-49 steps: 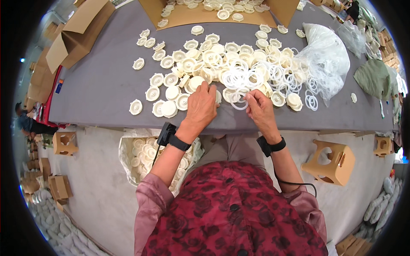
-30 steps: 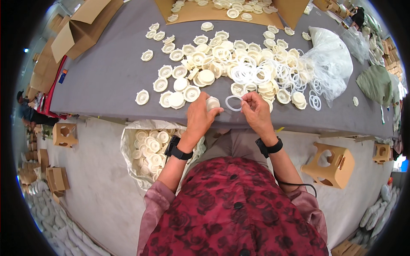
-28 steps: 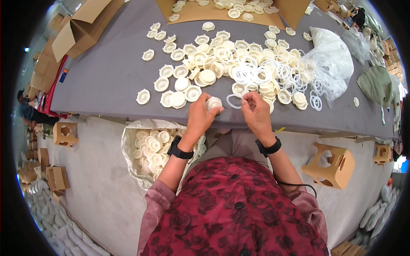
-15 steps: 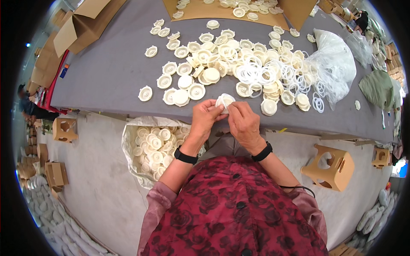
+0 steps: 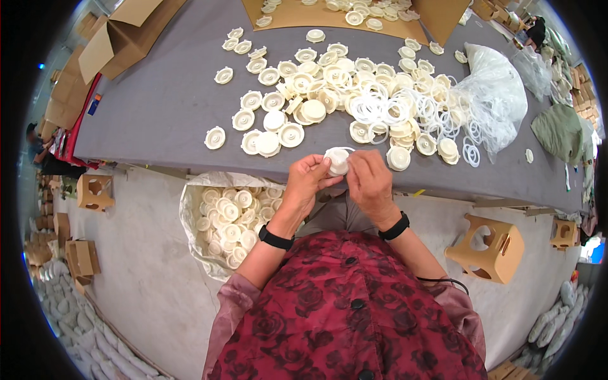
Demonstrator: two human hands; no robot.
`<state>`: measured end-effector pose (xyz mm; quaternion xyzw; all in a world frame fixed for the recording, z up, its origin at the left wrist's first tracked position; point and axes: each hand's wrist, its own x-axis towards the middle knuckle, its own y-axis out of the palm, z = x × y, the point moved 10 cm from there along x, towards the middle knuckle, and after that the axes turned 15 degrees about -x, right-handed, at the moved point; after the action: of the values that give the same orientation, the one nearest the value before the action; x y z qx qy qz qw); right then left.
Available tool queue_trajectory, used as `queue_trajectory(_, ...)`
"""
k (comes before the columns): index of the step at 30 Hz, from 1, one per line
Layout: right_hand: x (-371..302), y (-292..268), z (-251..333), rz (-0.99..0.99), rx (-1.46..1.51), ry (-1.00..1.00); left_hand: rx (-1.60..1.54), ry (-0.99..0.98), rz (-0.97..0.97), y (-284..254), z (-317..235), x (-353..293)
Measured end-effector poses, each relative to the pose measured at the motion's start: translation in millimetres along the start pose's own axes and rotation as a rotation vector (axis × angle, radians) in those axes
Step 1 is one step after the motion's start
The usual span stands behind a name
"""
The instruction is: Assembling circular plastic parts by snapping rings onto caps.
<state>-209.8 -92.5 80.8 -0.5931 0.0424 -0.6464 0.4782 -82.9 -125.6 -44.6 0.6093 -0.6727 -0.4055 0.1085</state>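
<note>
At the table's front edge, my left hand (image 5: 307, 178) grips a round cream plastic cap (image 5: 338, 163) between thumb and fingers. A thin white sealing ring (image 5: 344, 149) lies along the cap's upper rim, and its right end runs into the pinched fingertips of my right hand (image 5: 372, 182). How far the ring sits round the cap is partly hidden by my fingers. Just beyond my hands spreads a pile of similar caps (image 5: 313, 112), some turned over to show a raised centre. Loose white rings (image 5: 396, 109) lie on the pile's right part.
A clear plastic bag (image 5: 494, 85) rests right of the rings on the grey table (image 5: 158, 114). An open carton (image 5: 418, 30) with caps stands at the back. Below the table edge, left of me, is a white sack (image 5: 190, 218) full of caps. A brown stool (image 5: 487, 248) stands at right.
Both hands have come slightly nearer to me with the cap. My right hand has shifted a little to the right, and a stretch of ring now shows above the cap.
</note>
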Motion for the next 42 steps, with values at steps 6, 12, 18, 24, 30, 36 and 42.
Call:
queue_trajectory(6,-6.5,5.9,10.5,0.107,-0.045,-0.081,-0.131,-0.054,0.016,15.1,-0.4,-5.5)
queue_trajectory(12,-11.5,1.8,18.6,0.121,-0.042,-0.11,-0.142,-0.039,0.029,-1.3,8.9,-0.7)
queue_trajectory(18,-19.6,1.6,1.6,0.071,0.063,0.033,-0.334,-0.101,0.005,1.8,17.1,-2.5)
queue_trajectory(24,-29.9,10.3,-26.8,0.049,0.369,0.502,-0.388,-0.096,0.105,11.0,24.7,-3.5)
queue_trajectory(30,-58.1,48.3,-57.6,0.16,0.77,0.95,-0.288,0.05,0.081,7.3,21.7,-3.5)
queue_trajectory(36,-73.7,66.4,-61.8,0.21,1.145,1.125,-0.264,0.172,0.133,5.9,18.7,-4.9)
queue_trajectory(42,-79.2,69.8,-59.2,0.201,1.214,1.117,-0.488,0.034,0.073,1.7,32.8,-3.1)
